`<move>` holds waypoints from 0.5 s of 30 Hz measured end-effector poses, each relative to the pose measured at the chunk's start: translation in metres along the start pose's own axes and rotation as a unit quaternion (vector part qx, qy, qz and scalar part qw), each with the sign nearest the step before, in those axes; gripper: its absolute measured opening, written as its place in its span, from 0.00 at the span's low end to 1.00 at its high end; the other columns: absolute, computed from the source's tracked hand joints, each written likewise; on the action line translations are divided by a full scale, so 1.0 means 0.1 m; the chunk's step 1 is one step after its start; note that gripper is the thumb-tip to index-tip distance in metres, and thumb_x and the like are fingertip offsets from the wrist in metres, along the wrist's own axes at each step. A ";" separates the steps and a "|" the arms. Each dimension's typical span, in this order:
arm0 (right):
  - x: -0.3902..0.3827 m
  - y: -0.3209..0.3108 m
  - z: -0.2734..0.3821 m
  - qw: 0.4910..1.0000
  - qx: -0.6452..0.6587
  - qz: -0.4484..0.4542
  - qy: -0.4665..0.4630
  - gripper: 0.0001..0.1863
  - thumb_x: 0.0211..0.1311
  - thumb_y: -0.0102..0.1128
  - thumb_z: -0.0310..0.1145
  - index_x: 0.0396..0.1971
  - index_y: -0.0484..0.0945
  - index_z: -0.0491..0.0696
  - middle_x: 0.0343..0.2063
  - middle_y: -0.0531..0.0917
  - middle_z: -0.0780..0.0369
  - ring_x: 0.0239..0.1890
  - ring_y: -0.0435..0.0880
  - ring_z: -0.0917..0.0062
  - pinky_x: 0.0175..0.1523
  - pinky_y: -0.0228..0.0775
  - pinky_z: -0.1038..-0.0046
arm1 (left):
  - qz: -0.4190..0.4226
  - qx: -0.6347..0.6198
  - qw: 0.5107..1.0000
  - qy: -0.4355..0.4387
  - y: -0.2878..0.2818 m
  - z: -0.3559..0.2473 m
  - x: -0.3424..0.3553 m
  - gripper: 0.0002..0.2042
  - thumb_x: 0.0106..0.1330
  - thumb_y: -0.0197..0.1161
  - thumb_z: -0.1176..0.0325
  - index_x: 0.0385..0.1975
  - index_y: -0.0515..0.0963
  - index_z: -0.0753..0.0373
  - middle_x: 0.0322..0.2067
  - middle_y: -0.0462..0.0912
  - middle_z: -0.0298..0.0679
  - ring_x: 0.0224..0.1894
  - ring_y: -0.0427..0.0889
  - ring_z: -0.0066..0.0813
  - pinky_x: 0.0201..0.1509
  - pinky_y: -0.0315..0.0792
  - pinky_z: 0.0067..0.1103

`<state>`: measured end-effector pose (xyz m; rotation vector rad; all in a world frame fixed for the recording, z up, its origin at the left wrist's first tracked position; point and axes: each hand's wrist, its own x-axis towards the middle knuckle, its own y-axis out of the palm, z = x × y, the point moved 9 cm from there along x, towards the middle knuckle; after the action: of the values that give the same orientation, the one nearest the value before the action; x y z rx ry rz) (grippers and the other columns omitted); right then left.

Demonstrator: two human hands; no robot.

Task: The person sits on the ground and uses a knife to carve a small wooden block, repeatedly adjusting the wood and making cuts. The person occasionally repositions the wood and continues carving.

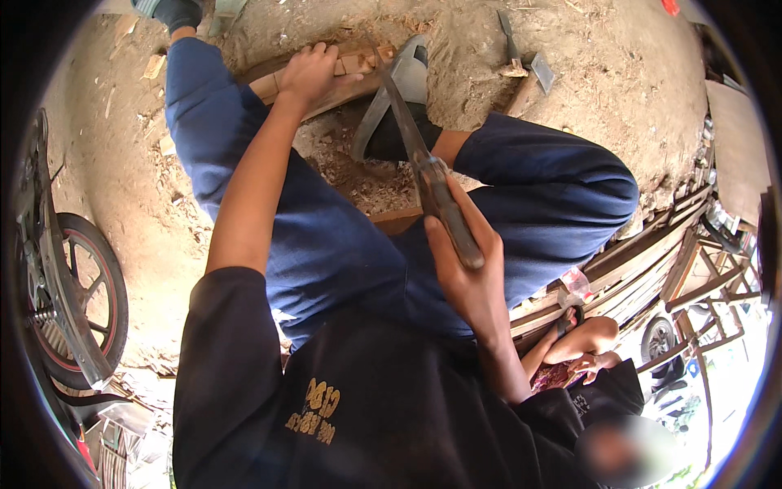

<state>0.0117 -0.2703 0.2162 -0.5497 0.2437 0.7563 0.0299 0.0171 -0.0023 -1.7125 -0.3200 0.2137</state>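
Observation:
My right hand (468, 265) is closed round the dark wooden handle of a handsaw (405, 118), whose narrow blade is seen almost edge-on and points up and away. The blade's far end lies over one end of a light brown piece of wood (354, 63) on the ground; whether its teeth touch is hard to tell. My left hand (309, 72) presses down on that wood with its fingers curled over it and the thumb stretched toward the blade. Beside the blade, my right foot in a grey sandal (379, 114) is against the wood.
On the dirt ground at the upper right lie a dark-handled tool (509, 41) and a tool with a flat metal blade (540, 73). A motorbike wheel (85, 297) stands at the left. Another person (582, 359) sits at the lower right by stacked planks (643, 269).

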 end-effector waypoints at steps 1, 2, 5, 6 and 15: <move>-0.16 -0.07 0.00 1.000 -0.002 0.000 0.003 0.27 0.68 0.58 0.25 0.65 0.66 0.35 0.46 0.85 0.49 0.48 0.83 0.77 0.52 0.72 0.77 | 0.018 -0.001 1.000 0.001 0.02 -0.01 0.01 0.38 0.57 0.61 0.30 0.46 0.78 0.65 0.41 0.82 0.50 0.45 0.83 0.49 0.50 0.78 0.39; -0.33 -0.13 0.01 1.000 -0.001 0.001 0.004 0.27 0.68 0.58 0.25 0.65 0.66 0.34 0.48 0.85 0.49 0.50 0.82 0.77 0.53 0.72 0.76 | 0.031 0.008 0.999 -0.006 0.01 0.00 -0.01 0.38 0.57 0.61 0.30 0.46 0.78 0.65 0.42 0.82 0.50 0.46 0.83 0.50 0.50 0.78 0.39; -0.43 -0.19 0.02 1.000 0.001 -0.011 0.015 0.27 0.68 0.57 0.25 0.65 0.66 0.34 0.50 0.84 0.47 0.52 0.82 0.76 0.54 0.71 0.77 | 0.055 0.022 0.998 -0.023 0.02 0.01 0.04 0.39 0.58 0.60 0.30 0.48 0.78 0.65 0.44 0.81 0.51 0.49 0.82 0.50 0.52 0.78 0.39; -0.47 -0.19 0.00 1.000 0.005 -0.018 0.026 0.27 0.68 0.57 0.24 0.65 0.66 0.34 0.50 0.84 0.47 0.52 0.82 0.76 0.54 0.71 0.77 | 0.063 0.023 0.997 -0.025 0.04 0.02 0.05 0.39 0.58 0.60 0.30 0.48 0.78 0.65 0.45 0.81 0.51 0.50 0.81 0.51 0.52 0.78 0.39; -0.57 -0.16 -0.03 1.000 0.010 -0.029 0.001 0.27 0.66 0.59 0.23 0.64 0.67 0.34 0.40 0.86 0.49 0.41 0.84 0.78 0.48 0.73 0.76 | 0.063 0.018 0.998 -0.026 -0.03 0.00 0.05 0.39 0.58 0.60 0.30 0.49 0.77 0.65 0.46 0.81 0.51 0.49 0.82 0.52 0.54 0.77 0.40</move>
<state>-0.0179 -0.3148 0.2428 -0.5360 0.2359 0.6972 0.0344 0.0188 0.0011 -1.6944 -0.2448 0.3550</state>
